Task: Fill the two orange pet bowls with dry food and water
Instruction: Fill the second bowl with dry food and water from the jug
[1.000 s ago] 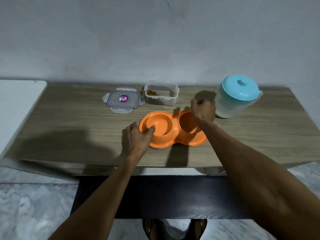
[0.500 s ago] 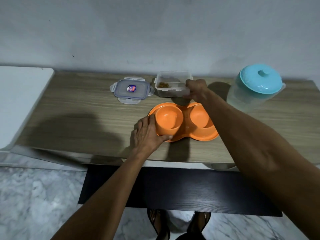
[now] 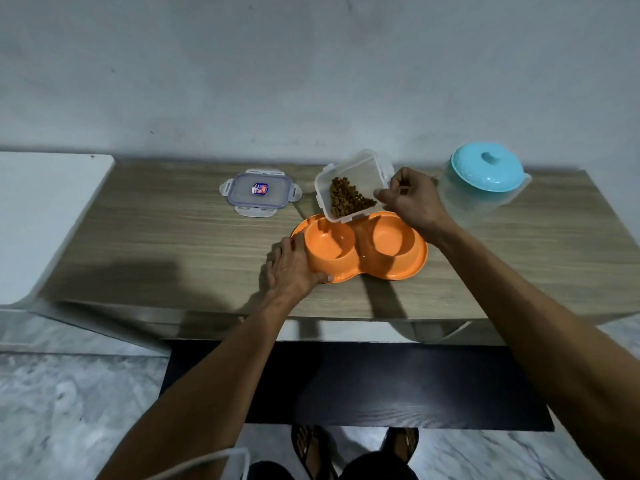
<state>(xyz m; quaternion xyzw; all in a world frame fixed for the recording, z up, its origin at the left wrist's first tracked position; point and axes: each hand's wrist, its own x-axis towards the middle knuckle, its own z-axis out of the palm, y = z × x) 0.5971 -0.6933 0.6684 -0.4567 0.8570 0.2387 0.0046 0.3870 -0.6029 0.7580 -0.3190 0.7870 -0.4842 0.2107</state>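
An orange double pet bowl rests near the front edge of a wooden table; both cups look empty. My left hand grips its left rim. My right hand holds a clear plastic food container, tilted towards me above the left cup's far rim. Brown dry food has slid to the container's lower edge. A clear pitcher with a turquoise lid stands at the back right; its water level cannot be made out.
The container's lid lies flat at the back, left of the bowl. A white surface adjoins the table on the left. A grey wall runs behind. My sandalled feet stand on marble floor below a dark shelf.
My right hand went from the right cup to the food container at the back, lifted it and tilted it over the bowl. My left hand stayed on the bowl's left rim.
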